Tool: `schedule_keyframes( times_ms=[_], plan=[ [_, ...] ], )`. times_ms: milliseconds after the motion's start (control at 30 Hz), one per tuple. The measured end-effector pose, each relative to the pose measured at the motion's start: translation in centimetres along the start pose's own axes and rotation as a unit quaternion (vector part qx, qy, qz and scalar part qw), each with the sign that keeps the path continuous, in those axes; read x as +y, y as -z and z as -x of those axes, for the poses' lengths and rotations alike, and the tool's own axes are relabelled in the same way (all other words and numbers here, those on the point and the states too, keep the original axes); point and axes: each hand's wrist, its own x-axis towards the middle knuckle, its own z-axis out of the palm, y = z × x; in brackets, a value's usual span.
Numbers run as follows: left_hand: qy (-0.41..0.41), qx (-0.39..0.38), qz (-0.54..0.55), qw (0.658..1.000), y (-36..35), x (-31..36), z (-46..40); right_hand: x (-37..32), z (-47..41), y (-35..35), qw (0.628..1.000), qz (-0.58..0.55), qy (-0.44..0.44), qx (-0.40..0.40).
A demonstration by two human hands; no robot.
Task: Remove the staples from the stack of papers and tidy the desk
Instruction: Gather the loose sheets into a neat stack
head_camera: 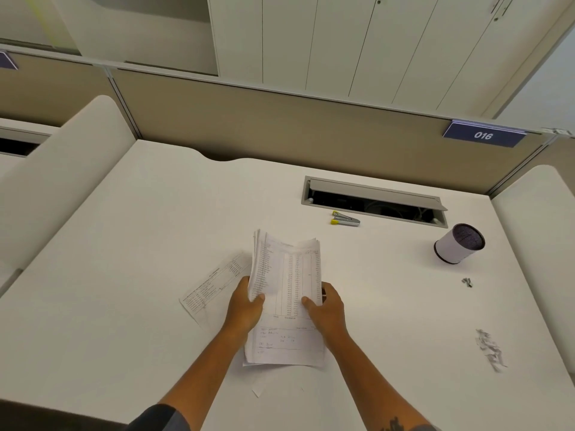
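Observation:
A thick stack of printed papers is held above the white desk, its far end curling upward. My left hand grips its left edge, thumb on the top sheet. My right hand grips the right edge the same way. One loose printed sheet lies flat on the desk to the left, partly under the stack. A silver staple remover with yellow tips lies beyond the stack. A heap of pulled staples sits at the right, with a few more staples farther back.
A white pen cup with a dark mesh inside stands at the right. An open cable hatch is set into the desk's far side. Beige partition panels enclose the desk; small paper scraps lie near the front edge.

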Motion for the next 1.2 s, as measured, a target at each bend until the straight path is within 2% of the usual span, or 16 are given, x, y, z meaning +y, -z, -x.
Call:
schedule_keyframes(
  times_ms=[100,233,300,500,600,733,867,1033,1200],
  plan=[
    [-0.052,0.008,0.011,0.999,0.6,0.0,0.9,-0.1,0.1,0.7,0.998,-0.041,0.015,0.044],
    [-0.05,0.045,0.116,0.991,1.6,-0.3,2.6,-1.1,0.0,2.0,0.987,-0.147,-0.027,-0.059],
    [-0.036,0.081,0.172,0.981,1.8,-0.9,3.5,-2.2,-0.1,2.0,0.989,-0.108,-0.005,-0.098],
    [0.059,0.144,0.297,0.942,1.2,-4.3,5.3,-5.4,-0.6,-0.9,0.989,0.021,0.074,-0.126],
    [0.118,0.152,0.271,0.943,1.6,-6.4,5.3,-5.2,-0.8,-2.9,0.981,0.112,0.095,-0.13],
    [0.175,0.12,0.197,0.957,1.8,-8.4,5.1,-3.5,-0.7,-4.1,0.961,0.23,0.108,-0.111],
    [0.21,0.204,0.016,0.956,1.8,-8.2,5.1,-1.8,0.0,-4.3,0.908,0.384,0.156,-0.064],
    [0.248,0.191,0.028,0.949,1.2,-6.4,5.4,-1.4,0.5,-4.5,0.878,0.425,0.209,-0.072],
    [0.27,0.194,0.026,0.943,1.3,-5.8,5.1,-1.5,0.8,-4.8,0.883,0.412,0.211,-0.079]
  ],
)
